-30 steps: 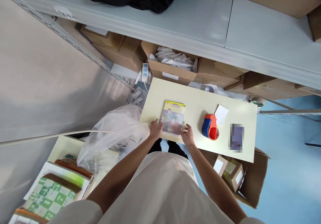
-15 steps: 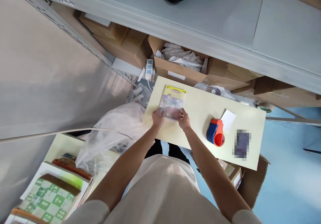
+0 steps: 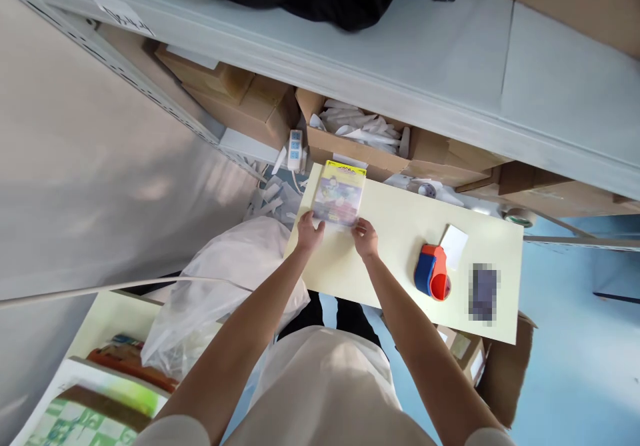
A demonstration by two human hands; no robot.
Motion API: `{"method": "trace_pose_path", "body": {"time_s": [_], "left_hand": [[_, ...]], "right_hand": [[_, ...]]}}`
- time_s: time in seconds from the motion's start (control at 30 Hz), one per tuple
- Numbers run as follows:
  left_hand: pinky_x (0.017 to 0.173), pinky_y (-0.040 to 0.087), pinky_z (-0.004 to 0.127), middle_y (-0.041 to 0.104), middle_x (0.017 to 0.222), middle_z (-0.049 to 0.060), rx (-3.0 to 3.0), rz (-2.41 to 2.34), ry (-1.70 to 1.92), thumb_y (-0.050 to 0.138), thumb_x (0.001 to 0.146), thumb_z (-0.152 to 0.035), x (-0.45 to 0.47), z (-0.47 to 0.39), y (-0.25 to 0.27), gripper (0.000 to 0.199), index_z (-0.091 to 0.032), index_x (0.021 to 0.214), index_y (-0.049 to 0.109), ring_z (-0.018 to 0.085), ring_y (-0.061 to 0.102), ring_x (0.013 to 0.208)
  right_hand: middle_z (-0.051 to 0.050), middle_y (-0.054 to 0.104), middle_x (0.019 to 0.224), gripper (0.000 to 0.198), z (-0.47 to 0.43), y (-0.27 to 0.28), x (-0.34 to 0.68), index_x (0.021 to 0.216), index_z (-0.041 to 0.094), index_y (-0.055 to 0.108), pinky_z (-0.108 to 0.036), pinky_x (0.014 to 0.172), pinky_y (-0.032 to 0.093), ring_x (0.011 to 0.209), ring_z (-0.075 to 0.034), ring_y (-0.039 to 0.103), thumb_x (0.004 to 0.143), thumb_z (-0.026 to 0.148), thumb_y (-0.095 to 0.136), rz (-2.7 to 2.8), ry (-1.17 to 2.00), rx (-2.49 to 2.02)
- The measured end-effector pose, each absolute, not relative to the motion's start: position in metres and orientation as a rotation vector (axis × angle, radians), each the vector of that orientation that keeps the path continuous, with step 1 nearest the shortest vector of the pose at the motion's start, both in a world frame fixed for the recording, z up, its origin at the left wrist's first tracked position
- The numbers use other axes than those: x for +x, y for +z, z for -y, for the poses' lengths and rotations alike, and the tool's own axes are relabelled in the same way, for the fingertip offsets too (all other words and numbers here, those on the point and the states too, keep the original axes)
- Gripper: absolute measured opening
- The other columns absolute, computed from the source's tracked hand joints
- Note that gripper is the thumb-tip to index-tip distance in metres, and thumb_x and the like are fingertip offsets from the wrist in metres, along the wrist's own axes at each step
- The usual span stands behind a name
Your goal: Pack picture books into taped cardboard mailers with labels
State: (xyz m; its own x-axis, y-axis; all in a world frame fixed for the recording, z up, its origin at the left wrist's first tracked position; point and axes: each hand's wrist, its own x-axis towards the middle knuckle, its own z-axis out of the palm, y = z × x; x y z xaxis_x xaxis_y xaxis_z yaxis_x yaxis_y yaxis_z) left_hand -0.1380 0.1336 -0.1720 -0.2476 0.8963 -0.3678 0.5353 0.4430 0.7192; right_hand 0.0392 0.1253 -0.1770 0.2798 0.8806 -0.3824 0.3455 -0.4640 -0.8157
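Observation:
A flat, picture-printed book (image 3: 340, 195), yellow along the top and purple below, is over the far left part of the cream table (image 3: 387, 226). Its glossy surface looks like clear wrap. At its lower left corner is my left hand (image 3: 310, 233), thumb near the bottom edge and fingers at the side. My right hand (image 3: 365, 237) pinches the lower right corner. The far edge of the book reaches past the table's back edge. To the right stand a red-and-blue tape dispenser (image 3: 431, 271) and a white card (image 3: 454, 246); a blurred-out dark object (image 3: 484, 291) lies beyond them.
A grey shelf (image 3: 425, 53) runs above the table. Behind it sit an open carton (image 3: 350, 147) of white strips and a power strip (image 3: 295, 150). A plastic bag (image 3: 235, 259) bulges at the left, near a white cable (image 3: 125, 289). A carton (image 3: 507, 366) stands below right.
The book and both my hands have moved forward, away from my body, so the book now overlaps the table's back edge. My view has shifted slightly. The dispenser and card stay put on the table.

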Motion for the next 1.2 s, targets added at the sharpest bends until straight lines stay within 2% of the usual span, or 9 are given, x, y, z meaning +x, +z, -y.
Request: {"method": "trace_pose_path", "body": {"time_s": [0.1, 0.23, 0.43, 0.7, 0.83, 1.0, 1.2], "left_hand": [[0.110, 0.026, 0.049, 0.044, 0.135, 0.020, 1.276, -1.940, 0.576, 0.057, 0.077, -0.027, -0.129, -0.111, -0.161, 0.052, -0.012, 0.126, 0.047, 0.034, 0.036, 0.132], [0.111, 0.026, 0.049, 0.037, 0.140, 0.020, 1.531, -1.780, 0.626, 0.056, 0.080, -0.029, -0.115, -0.068, -0.137, 0.047, -0.013, 0.124, 0.048, 0.033, 0.029, 0.136], [0.107, 0.037, 0.047, 0.049, 0.132, 0.016, 1.688, -1.497, 0.685, 0.052, 0.085, -0.028, -0.097, -0.008, -0.109, 0.036, -0.018, 0.119, 0.053, 0.028, 0.040, 0.130], [0.096, 0.048, 0.040, 0.063, 0.115, 0.011, 1.508, -1.639, 0.677, 0.048, 0.085, -0.026, -0.089, 0.047, -0.079, 0.031, -0.018, 0.113, 0.059, 0.024, 0.059, 0.109], [0.093, 0.050, 0.039, 0.065, 0.112, 0.011, 1.350, -1.865, 0.727, 0.048, 0.084, -0.028, -0.096, 0.084, -0.055, 0.033, -0.017, 0.112, 0.060, 0.024, 0.062, 0.105], [0.080, 0.054, 0.036, 0.067, 0.110, 0.011, 1.115, -2.111, 0.926, 0.049, 0.084, -0.033, -0.101, 0.145, -0.037, 0.033, -0.019, 0.111, 0.061, 0.024, 0.064, 0.100], [0.079, 0.054, 0.036, 0.068, 0.108, 0.012, 0.792, -2.304, 1.093, 0.051, 0.082, -0.033, -0.103, 0.218, -0.041, 0.032, -0.017, 0.108, 0.061, 0.023, 0.065, 0.096]], "right_hand": [[-0.013, 0.061, 0.113, 0.044, -0.090, -0.170, 0.049, 0.113, 0.018, 0.057, -0.038, 0.080, 0.052, 0.082, -0.018, 0.063, 0.071, 0.030, 0.057, 1.102, 1.159, -1.981], [-0.015, 0.060, 0.114, 0.046, -0.023, -0.160, 0.066, 0.115, 0.017, 0.057, -0.037, 0.073, 0.053, 0.076, -0.018, 0.063, 0.073, 0.038, 0.057, 1.103, 1.216, -1.971], [-0.012, 0.064, 0.100, 0.045, 0.056, -0.156, 0.096, 0.110, 0.017, 0.059, -0.037, 0.066, 0.053, 0.067, -0.018, 0.063, 0.073, 0.043, 0.057, 1.145, 1.266, -2.007], [-0.008, 0.066, 0.086, 0.041, 0.024, -0.138, 0.126, 0.099, 0.018, 0.063, -0.032, 0.060, 0.052, 0.063, -0.016, 0.062, 0.071, 0.048, 0.060, 1.372, 1.399, -1.706], [-0.006, 0.066, 0.079, 0.042, 0.002, -0.116, 0.126, 0.092, 0.018, 0.063, -0.031, 0.059, 0.050, 0.062, -0.016, 0.062, 0.068, 0.052, 0.062, 1.347, 1.504, -1.590], [-0.004, 0.066, 0.078, 0.044, 0.008, -0.092, 0.113, 0.090, 0.018, 0.064, -0.028, 0.057, 0.048, 0.063, -0.015, 0.062, 0.064, 0.053, 0.066, 1.437, 1.672, -1.461], [-0.005, 0.067, 0.081, 0.044, 0.033, -0.080, 0.067, 0.092, 0.017, 0.065, -0.030, 0.061, 0.050, 0.065, -0.017, 0.063, 0.066, 0.053, 0.067, 1.735, 1.868, -1.223]]}}
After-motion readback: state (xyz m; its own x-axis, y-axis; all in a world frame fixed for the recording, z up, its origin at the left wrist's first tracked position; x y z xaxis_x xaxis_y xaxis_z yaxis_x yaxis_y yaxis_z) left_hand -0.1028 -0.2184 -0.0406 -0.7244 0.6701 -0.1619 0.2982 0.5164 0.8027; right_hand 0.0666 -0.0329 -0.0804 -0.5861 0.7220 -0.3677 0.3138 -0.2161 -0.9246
